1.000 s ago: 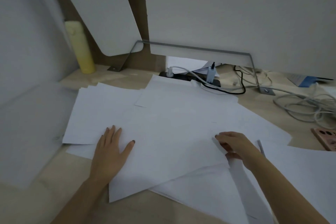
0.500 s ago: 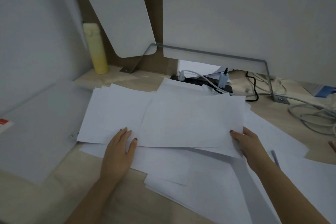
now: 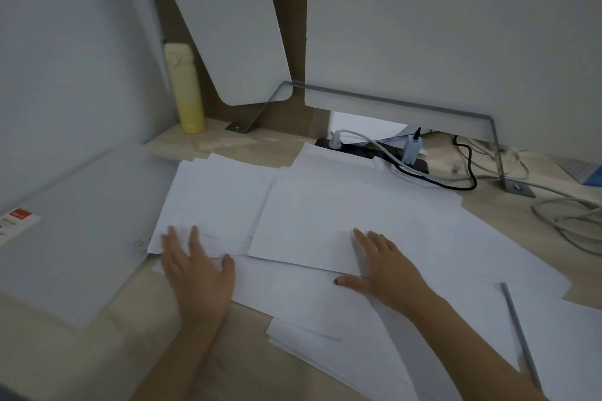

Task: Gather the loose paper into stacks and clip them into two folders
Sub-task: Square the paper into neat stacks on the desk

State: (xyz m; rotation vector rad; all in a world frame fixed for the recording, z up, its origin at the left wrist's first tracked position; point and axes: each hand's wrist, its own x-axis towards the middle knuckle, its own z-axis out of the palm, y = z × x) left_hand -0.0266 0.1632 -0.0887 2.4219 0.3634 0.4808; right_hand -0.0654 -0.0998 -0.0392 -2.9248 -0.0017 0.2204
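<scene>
Left hand [image 3: 195,273] flat, fingers straight, motion-blurred, on paper sheets [image 3: 325,221]; right hand [image 3: 384,267] flat, fingers spread, pressing top sheet. Forearms cut off at frame bottom.

Left hand [image 3: 195,273] and right hand [image 3: 384,265] flat on loose paper [image 3: 325,215]; folder [image 3: 81,228] left.

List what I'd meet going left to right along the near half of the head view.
From the left: translucent folder → left hand, flat on the sheets → right hand, also flat → thin grey bar. The loose paper runs under both hands, so it is left out of the order.
</scene>
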